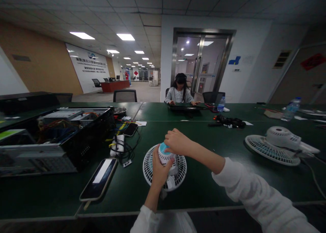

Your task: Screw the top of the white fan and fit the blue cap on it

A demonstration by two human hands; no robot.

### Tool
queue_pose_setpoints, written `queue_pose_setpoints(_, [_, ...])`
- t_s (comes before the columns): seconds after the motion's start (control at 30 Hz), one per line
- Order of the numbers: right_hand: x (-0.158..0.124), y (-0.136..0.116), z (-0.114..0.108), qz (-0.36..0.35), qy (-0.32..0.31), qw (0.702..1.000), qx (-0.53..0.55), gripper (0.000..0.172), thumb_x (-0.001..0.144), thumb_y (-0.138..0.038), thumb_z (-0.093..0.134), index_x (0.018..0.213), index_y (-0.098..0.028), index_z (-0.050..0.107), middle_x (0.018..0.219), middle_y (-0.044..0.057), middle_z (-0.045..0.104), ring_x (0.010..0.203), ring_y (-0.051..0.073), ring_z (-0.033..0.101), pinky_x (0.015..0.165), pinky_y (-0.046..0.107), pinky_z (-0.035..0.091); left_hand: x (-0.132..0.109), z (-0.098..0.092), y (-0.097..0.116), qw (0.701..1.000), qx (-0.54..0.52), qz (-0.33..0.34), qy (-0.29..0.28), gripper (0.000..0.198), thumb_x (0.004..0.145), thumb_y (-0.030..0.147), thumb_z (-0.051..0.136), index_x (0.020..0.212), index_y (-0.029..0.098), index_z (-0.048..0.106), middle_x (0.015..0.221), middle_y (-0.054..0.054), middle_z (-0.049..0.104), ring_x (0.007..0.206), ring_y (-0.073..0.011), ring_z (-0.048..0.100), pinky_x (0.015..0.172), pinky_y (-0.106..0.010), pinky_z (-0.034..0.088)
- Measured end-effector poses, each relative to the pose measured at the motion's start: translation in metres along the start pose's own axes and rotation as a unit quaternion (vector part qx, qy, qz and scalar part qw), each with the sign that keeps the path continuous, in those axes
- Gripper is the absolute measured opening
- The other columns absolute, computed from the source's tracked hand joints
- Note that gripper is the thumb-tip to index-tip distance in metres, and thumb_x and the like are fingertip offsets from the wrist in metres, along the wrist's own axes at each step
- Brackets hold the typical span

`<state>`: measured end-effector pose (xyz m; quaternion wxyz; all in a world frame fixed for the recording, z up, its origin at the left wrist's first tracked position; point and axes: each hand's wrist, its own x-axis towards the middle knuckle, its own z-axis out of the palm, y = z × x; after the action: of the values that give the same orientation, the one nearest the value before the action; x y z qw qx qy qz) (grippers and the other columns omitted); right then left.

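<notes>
White-sleeved right hand (177, 143): near the middle of the frame, bent over from the right, thumb and fingers closed on the light-blue cap (163, 146); I can't see every fingertip.
Left hand (160, 170): rising from the bottom of the frame, spread in a partly open curve around the vented motor housing (166, 158), fingers on its left, thumb on its right.
Cap to hands: the cap tops the housing, whose long axis I judge near upright; my right hand is the nearer, directly on it, with my left just below.
White fan grille (147, 174): at lower centre, lying flat on the green table (203, 192) beneath the housing.
Smartphone (99, 179): lower left, well apart from both hands; black cables (128, 148) lie beyond it.
Open computer case (88, 141): left side, cut off by the frame edge, its inside too dark for me to sort out.
Second fan (282, 138): right side, also grille down.
Co-worker (180, 90): upper middle, across the table, hands at a dark flat object I can't identify.
Hidden from me: most of the seam between cap and housing, so I can't tell whether the cap is seated or loose; the housing's lower end, partly screened by my left hand.
</notes>
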<state>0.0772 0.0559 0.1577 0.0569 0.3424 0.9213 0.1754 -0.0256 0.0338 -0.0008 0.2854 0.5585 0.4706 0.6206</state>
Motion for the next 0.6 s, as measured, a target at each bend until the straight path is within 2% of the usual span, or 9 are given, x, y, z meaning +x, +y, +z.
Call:
queue_pose_setpoints(0.07, [0.003, -0.006, 0.007, 0.033, 0.014, 0.999, 0.004, 0.03, 0.089, -0.034, 0.051, 0.09, -0.009, 0.069, 0.093, 0.015, 0.069, 0.094, 0.025, 0.057, 0.077, 0.035, 0.036, 0.0, 0.0, 0.002, 1.0, 0.003, 0.001, 0.001, 0.067, 0.07, 0.033, 0.067, 0.128, 0.019, 0.037, 0.131, -0.012, 0.046, 0.126, -0.028, 0.041, 0.108, -0.047, 0.03])
queue_pose_setpoints(0.17, [0.009, -0.016, 0.015, 0.132, 0.014, 0.99, 0.039, 0.036, 0.093, -0.027, 0.04, 0.084, -0.01, 0.07, 0.086, 0.014, 0.07, 0.087, 0.023, 0.061, 0.074, 0.034, 0.037, 0.0, 0.0, 0.004, 1.0, 0.002, 0.005, -0.002, 0.066, 0.07, 0.031, 0.067, 0.129, 0.019, 0.037, 0.131, -0.011, 0.046, 0.126, -0.0275, 0.041, 0.108, -0.047, 0.029])
queue_pose_setpoints(0.27, [0.011, -0.018, 0.016, 0.185, 0.0, 0.98, 0.072, 0.043, 0.095, -0.03, 0.035, 0.081, -0.01, 0.07, 0.082, 0.013, 0.071, 0.077, 0.021, 0.064, 0.069, 0.032, 0.039, -0.001, 0.0, 0.005, 1.0, -0.004, 0.008, -0.008, 0.066, 0.071, 0.031, 0.066, 0.129, 0.019, 0.037, 0.131, -0.011, 0.046, 0.125, -0.0267, 0.042, 0.107, -0.046, 0.03])
queue_pose_setpoints(0.37, [0.005, -0.007, 0.01, 0.149, 0.009, 0.984, 0.092, 0.042, 0.096, -0.033, 0.036, 0.081, -0.012, 0.069, 0.083, 0.011, 0.07, 0.079, 0.02, 0.063, 0.071, 0.032, 0.039, -0.001, 0.0, 0.004, 1.0, -0.01, 0.008, -0.007, 0.066, 0.071, 0.031, 0.067, 0.129, 0.02, 0.037, 0.131, -0.011, 0.046, 0.124, -0.0263, 0.043, 0.107, -0.045, 0.031])
queue_pose_setpoints(0.47, [-0.005, 0.009, 0.001, 0.093, 0.037, 0.988, 0.117, 0.023, 0.091, -0.026, 0.048, 0.097, -0.014, 0.067, 0.092, 0.01, 0.069, 0.088, 0.021, 0.06, 0.074, 0.031, 0.039, -0.001, 0.0, 0.001, 1.0, -0.003, 0.014, -0.004, 0.066, 0.072, 0.032, 0.067, 0.129, 0.02, 0.037, 0.134, -0.011, 0.044, 0.127, -0.0266, 0.04, 0.108, -0.046, 0.029])
queue_pose_setpoints(0.5, [-0.008, 0.014, -0.001, 0.075, 0.04, 0.989, 0.125, 0.021, 0.088, -0.023, 0.052, 0.103, -0.015, 0.065, 0.095, 0.009, 0.068, 0.091, 0.021, 0.059, 0.075, 0.031, 0.039, -0.002, 0.0, 0.001, 1.0, 0.001, 0.016, -0.003, 0.066, 0.071, 0.032, 0.067, 0.129, 0.02, 0.037, 0.134, -0.011, 0.044, 0.127, -0.0269, 0.04, 0.109, -0.047, 0.028])
queue_pose_setpoints(0.6, [-0.013, 0.025, -0.004, 0.016, 0.023, 0.99, 0.142, 0.028, 0.084, -0.019, 0.059, 0.111, -0.017, 0.063, 0.099, 0.01, 0.066, 0.096, 0.022, 0.055, 0.078, 0.032, 0.04, -0.002, 0.0, -0.001, 1.0, 0.005, 0.018, 0.001, 0.066, 0.071, 0.033, 0.068, 0.129, 0.02, 0.038, 0.133, -0.011, 0.044, 0.127, -0.0276, 0.039, 0.109, -0.048, 0.028])
